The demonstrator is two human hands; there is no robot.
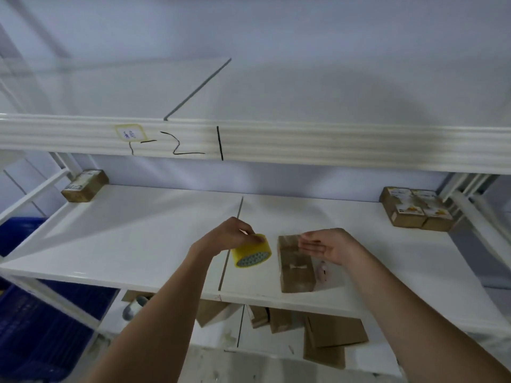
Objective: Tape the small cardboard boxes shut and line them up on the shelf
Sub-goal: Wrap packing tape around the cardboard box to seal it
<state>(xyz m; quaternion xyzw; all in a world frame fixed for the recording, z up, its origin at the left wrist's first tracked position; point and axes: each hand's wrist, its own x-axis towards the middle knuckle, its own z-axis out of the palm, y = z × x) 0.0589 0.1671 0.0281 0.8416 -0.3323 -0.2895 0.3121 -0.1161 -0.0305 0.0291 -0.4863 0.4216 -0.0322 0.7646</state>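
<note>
Head view puts me over the white shelf (pixel 124 230), both arms reaching in. My left hand (pixel 229 236) grips the yellow tape roll (pixel 250 251), fingers curled over its top edge, and holds it just above the shelf, tilted so its open core faces me; I judge that keeps the roll ready to feed toward the box beside it. My right hand (pixel 329 248) hovers over the far end of the box (pixel 296 268), fingers straight and close together, palm turned in, holding nothing that I can make out. A glossy film seems to run over the box top, perhaps tape, but blur stops me telling whether it is pressed down or whether a strip links it to the roll. The box lies flat near the front edge, right of the shelf seam, where both hands reach it easily. One box (pixel 84 186) sits in the back left corner and a cluster of boxes (pixel 414 207) at the back right, well apart from my work. More cardboard (pixel 329 338) lies on the level below.
</note>
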